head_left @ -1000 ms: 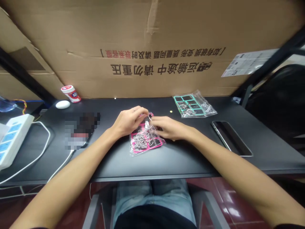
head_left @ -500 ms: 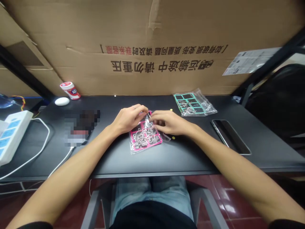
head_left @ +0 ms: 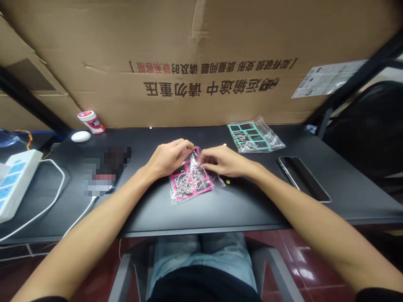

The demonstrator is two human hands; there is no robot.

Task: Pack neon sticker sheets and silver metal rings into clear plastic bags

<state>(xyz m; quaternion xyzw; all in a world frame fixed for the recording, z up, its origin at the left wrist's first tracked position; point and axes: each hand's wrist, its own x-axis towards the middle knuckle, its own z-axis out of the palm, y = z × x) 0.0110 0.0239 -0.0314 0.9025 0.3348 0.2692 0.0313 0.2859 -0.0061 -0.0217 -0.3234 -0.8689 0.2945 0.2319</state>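
A clear plastic bag with a pink card and several metal wire rings (head_left: pixel 190 182) lies on the black desk (head_left: pixel 239 205) in front of me. My left hand (head_left: pixel 168 157) pinches the bag's far edge on the left, fingers closed on it. My right hand (head_left: pixel 225 161) pinches the same far edge from the right, fingers curled on the plastic. The two hands almost touch over the bag's opening.
A second bag with a teal card and metal rings (head_left: pixel 255 137) lies at the back right. A phone (head_left: pixel 304 178) lies at the right. A small yellow dot (head_left: pixel 228 182) sits beside the bag. A white power strip (head_left: pixel 14 182) with cable, a white case (head_left: pixel 80 136) and a red-white tub (head_left: pixel 90 121) are at the left. A cardboard box (head_left: pixel 201 63) walls the back.
Both hands stay on the bag's far edge. My right hand has shifted slightly back and the bag's right corner has slid a little toward me.
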